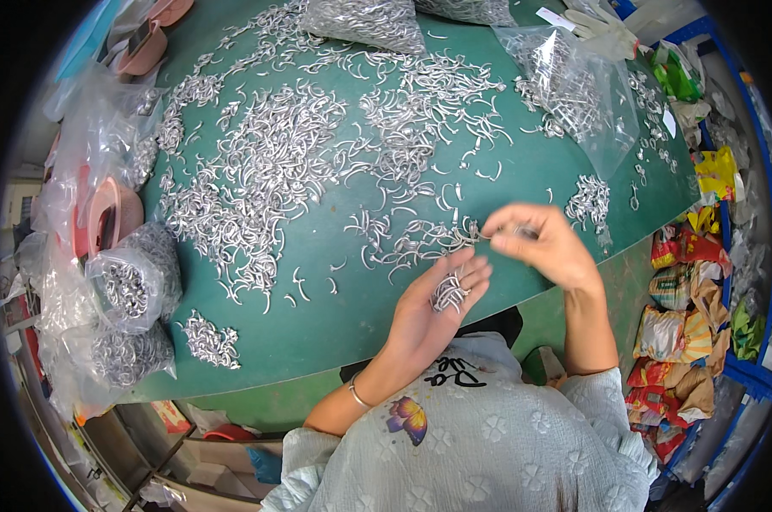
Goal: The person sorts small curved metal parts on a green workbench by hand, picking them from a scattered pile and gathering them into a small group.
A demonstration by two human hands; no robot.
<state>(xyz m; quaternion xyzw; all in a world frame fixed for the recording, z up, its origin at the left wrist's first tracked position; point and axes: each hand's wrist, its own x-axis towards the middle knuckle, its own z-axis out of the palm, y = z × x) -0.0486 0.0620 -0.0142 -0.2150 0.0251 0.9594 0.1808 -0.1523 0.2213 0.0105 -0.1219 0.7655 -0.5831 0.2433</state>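
My left hand (418, 317) is palm up at the table's near edge, fingers curled around several small curved silver metal pieces (448, 294) that lie in the palm. Just to the right and a little above it is my right hand (550, 247), its thumb and fingers drawn together in a pinch. Motion blurs those fingertips, and what they hold, if anything, I cannot make out. Directly beyond both hands lies a loose patch of the same curved metal pieces (416, 239). A much larger heap (275, 154) spreads over the left and middle of the green table (317, 333).
Filled clear bags (364, 24) sit at the far edge, and another open bag (573, 94) at the far right. Small piles (588, 203) (211, 340) lie to the right and near left. Bags of parts (134, 290) and pink containers (117, 213) line the left edge.
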